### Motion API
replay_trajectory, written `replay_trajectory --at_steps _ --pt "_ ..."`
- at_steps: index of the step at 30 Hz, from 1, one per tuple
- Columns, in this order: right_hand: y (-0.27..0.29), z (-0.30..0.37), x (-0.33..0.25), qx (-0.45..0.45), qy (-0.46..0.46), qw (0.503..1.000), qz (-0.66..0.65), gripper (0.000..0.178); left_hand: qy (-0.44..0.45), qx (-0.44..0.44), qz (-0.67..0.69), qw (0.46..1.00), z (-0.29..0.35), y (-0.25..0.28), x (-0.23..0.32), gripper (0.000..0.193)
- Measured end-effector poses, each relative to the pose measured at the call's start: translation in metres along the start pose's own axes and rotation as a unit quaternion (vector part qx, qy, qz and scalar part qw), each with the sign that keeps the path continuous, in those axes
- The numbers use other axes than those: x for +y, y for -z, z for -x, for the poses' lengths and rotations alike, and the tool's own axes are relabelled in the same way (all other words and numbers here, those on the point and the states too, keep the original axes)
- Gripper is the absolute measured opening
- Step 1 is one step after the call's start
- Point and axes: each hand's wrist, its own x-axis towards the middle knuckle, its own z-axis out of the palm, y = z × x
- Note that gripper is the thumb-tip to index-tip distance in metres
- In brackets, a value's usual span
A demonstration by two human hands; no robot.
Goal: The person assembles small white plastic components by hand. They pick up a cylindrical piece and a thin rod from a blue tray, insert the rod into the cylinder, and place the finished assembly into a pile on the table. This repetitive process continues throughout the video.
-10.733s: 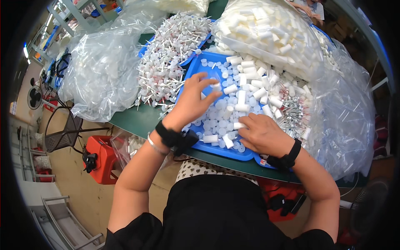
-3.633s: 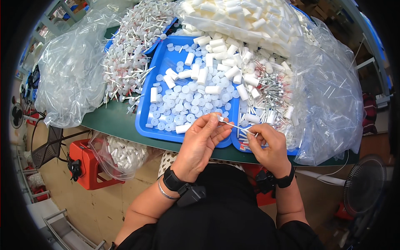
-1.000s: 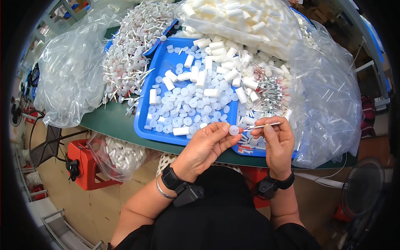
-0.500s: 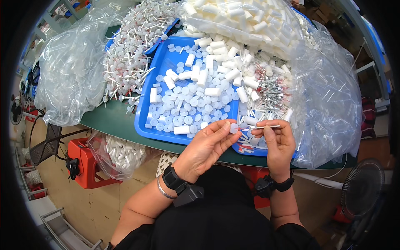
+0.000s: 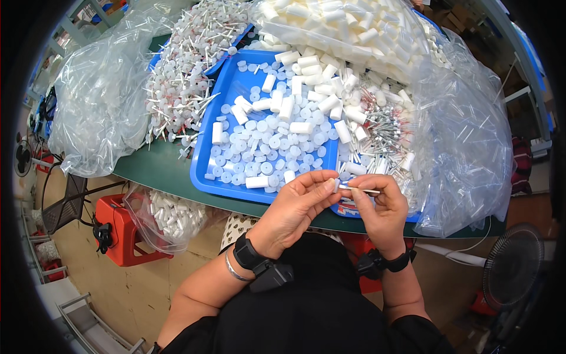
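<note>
My left hand (image 5: 298, 207) pinches a small translucent plastic disc (image 5: 336, 185) between thumb and fingertips, edge toward me. In my right hand (image 5: 382, 213), thumb and fingers close on a thin, pale rod (image 5: 369, 190), which lies almost level. The rod's left end meets the disc; whether it has passed into the disc's hole is hidden by the fingertips. Both hands hover over the near edge of a blue tray (image 5: 227, 190). Inside it lie many loose translucent discs (image 5: 274, 143) and white foam-like cylinders (image 5: 300, 128).
Thin metal-tipped rods with red bits (image 5: 386, 127) pile up right of the tray. Disc-and-rod pieces (image 5: 183, 71) heap at the far left. A clear bag of white cylinders (image 5: 354, 29) lies behind; plastic bags (image 5: 466, 141) flank the green table (image 5: 153, 168). A fan (image 5: 513, 265) stands right.
My right hand has moved left, bringing the rod up to the disc. The disc has turned from face-on to edge-on in my left hand, which has shifted only slightly.
</note>
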Motion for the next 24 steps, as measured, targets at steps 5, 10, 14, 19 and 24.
replay_trajectory --at_steps 5,10,14,19,24 --pt "0.009 -0.010 -0.012 -0.039 0.087 0.959 0.267 0.014 0.007 0.010 0.016 1.000 0.000 0.005 -0.001 0.030" --pt "0.011 -0.022 -0.016 -0.076 0.262 0.859 0.434 0.022 0.002 0.014 0.028 0.999 -0.001 0.006 -0.004 0.031" --pt "0.004 -0.011 -0.010 -0.072 0.083 0.949 0.294 0.014 0.018 -0.006 0.035 0.999 0.000 0.008 -0.008 0.032" --pt "-0.007 -0.002 -0.003 -0.034 -0.179 0.982 0.053 0.014 0.014 -0.027 0.008 1.000 0.001 0.011 -0.009 0.033" --pt "-0.008 -0.006 -0.011 -0.052 -0.158 0.980 0.111 0.015 -0.013 0.002 0.021 1.000 0.000 0.005 -0.007 0.032"
